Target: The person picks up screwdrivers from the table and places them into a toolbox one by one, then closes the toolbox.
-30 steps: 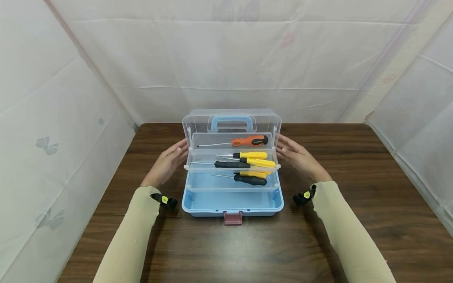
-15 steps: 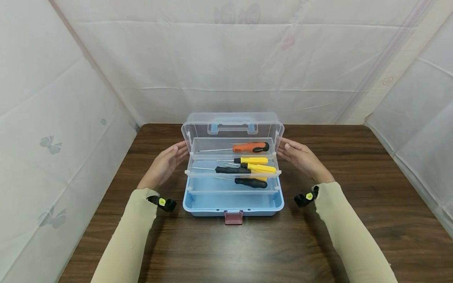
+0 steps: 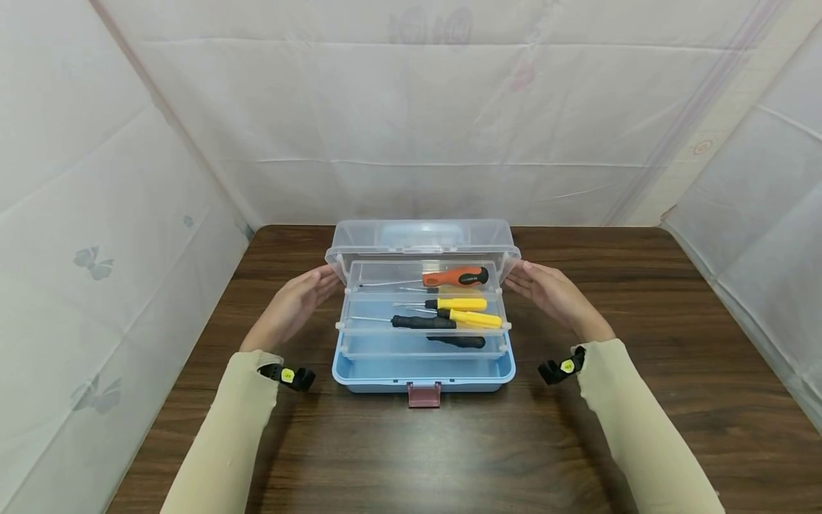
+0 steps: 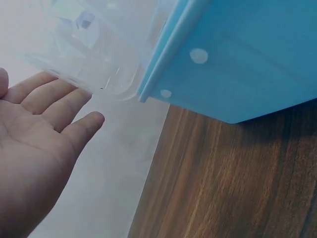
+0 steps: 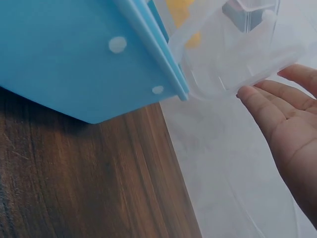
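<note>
A light-blue toolbox (image 3: pixel 379 387) with a clear plastic lid (image 3: pixel 424 239) sits in the middle of the table. The lid is raised and tilts forward over the back of the box. My left hand (image 3: pixel 289 307) is at the lid's left side, its straight fingers reaching behind the edge; the left wrist view shows the fingertips (image 4: pixel 84 94) right at the lid. On the other side my right hand (image 3: pixel 555 296) mirrors it, fingertips (image 5: pixel 245 91) at the lid's rim. Clear stepped trays (image 3: pixel 359 344) hold an orange-and-black screwdriver (image 3: pixel 452 276), yellow-handled screwdrivers (image 3: pixel 462 304) and black-handled ones (image 3: pixel 420 323).
A dark wood-grain table (image 3: pixel 417 457) carries the box. Pale sheeting (image 3: pixel 417 128) rises behind the table and along both sides. A maroon latch (image 3: pixel 424 396) hangs at the front of the box.
The lid has tipped forward and down, and its blue handle now shows only faintly through it. The trays have sunk a little toward the front. Both hands moved with them.
</note>
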Available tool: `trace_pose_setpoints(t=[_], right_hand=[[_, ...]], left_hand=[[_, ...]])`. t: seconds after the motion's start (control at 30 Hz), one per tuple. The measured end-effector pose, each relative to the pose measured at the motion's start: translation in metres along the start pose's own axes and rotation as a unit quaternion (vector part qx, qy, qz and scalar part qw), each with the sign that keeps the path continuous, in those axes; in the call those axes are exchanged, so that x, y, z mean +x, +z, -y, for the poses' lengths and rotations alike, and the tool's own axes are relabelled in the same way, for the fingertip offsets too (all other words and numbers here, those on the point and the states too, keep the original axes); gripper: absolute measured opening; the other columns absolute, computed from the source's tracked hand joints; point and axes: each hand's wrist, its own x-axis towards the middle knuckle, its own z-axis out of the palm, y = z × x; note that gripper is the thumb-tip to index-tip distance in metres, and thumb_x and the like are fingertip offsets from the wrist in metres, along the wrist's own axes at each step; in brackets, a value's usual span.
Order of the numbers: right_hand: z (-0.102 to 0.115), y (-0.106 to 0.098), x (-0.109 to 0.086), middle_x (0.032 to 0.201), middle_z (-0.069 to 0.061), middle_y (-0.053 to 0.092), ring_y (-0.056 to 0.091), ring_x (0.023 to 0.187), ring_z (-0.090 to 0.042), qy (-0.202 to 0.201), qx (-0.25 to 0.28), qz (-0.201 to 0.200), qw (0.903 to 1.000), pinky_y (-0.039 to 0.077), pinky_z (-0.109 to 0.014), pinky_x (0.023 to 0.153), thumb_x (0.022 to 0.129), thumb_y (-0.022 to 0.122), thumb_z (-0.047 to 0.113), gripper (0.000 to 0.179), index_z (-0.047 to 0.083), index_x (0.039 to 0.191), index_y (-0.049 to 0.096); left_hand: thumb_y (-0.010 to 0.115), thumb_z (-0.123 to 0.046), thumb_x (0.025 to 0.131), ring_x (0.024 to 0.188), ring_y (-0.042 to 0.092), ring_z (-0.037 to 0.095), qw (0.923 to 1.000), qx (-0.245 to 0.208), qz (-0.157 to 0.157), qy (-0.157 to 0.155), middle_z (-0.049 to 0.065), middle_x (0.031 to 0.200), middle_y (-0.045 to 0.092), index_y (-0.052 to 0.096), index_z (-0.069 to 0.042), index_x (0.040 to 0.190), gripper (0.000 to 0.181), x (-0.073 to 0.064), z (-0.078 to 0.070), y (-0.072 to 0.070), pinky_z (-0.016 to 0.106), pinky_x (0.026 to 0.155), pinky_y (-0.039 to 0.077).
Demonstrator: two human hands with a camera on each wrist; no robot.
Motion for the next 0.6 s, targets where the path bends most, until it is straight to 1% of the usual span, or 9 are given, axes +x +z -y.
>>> trace_pose_setpoints(t=[0.2, 0.27, 0.4, 0.5, 0.6], right_hand=[[-0.002, 0.001, -0.003, 0.156, -0.024, 0.023, 0.039, 0.139, -0.013, -0.012, -0.007, -0.001, 0.9999, 0.038, -0.018, 0.106, 0.105, 0.032, 0.042, 0.067, -0.007, 0.148, 0.024], [-0.002, 0.002, -0.004, 0.156, -0.023, 0.024, 0.038, 0.139, -0.013, -0.014, -0.008, -0.003, 0.9999, 0.038, -0.019, 0.107, 0.105, 0.032, 0.042, 0.066, -0.007, 0.148, 0.025], [-0.003, 0.003, -0.006, 0.156, -0.021, 0.025, 0.04, 0.137, -0.008, -0.021, -0.007, -0.007, 0.9997, 0.037, -0.018, 0.108, 0.105, 0.033, 0.041, 0.065, -0.006, 0.148, 0.026], [-0.004, 0.003, -0.008, 0.156, -0.022, 0.025, 0.041, 0.134, -0.003, -0.034, -0.006, -0.007, 0.9994, 0.037, -0.018, 0.108, 0.105, 0.032, 0.039, 0.063, -0.008, 0.147, 0.026], [-0.005, 0.003, -0.009, 0.156, -0.022, 0.026, 0.042, 0.133, -0.002, -0.043, -0.001, -0.005, 0.9991, 0.037, -0.018, 0.108, 0.106, 0.032, 0.037, 0.062, -0.008, 0.147, 0.027]], left_hand=[[0.023, -0.045, 0.105, 0.148, 0.017, 0.032, 1.0, 0.003, -0.002, -0.002, 0.016, 0.159, 0.019, 0.02, 0.001, 0.151, 0.065, -0.004, 0.001, 0.003, 0.051, 0.12, 0.01], [0.022, -0.045, 0.105, 0.148, 0.017, 0.032, 1.0, 0.004, -0.004, -0.003, 0.016, 0.159, 0.019, 0.02, 0.001, 0.151, 0.065, -0.005, 0.002, 0.004, 0.051, 0.12, 0.011], [0.023, -0.044, 0.105, 0.148, 0.017, 0.031, 0.9999, 0.002, -0.013, -0.003, 0.017, 0.159, 0.02, 0.02, 0.003, 0.151, 0.065, -0.005, 0.002, 0.008, 0.049, 0.12, 0.012], [0.023, -0.044, 0.105, 0.147, 0.019, 0.029, 0.9998, -0.007, -0.018, 0.004, 0.017, 0.158, 0.022, 0.022, 0.003, 0.15, 0.065, -0.004, 0.004, 0.011, 0.046, 0.12, 0.014], [0.023, -0.045, 0.105, 0.147, 0.02, 0.028, 0.9997, -0.012, -0.018, 0.013, 0.018, 0.158, 0.022, 0.024, 0.004, 0.149, 0.066, -0.002, 0.007, 0.012, 0.044, 0.12, 0.015]])
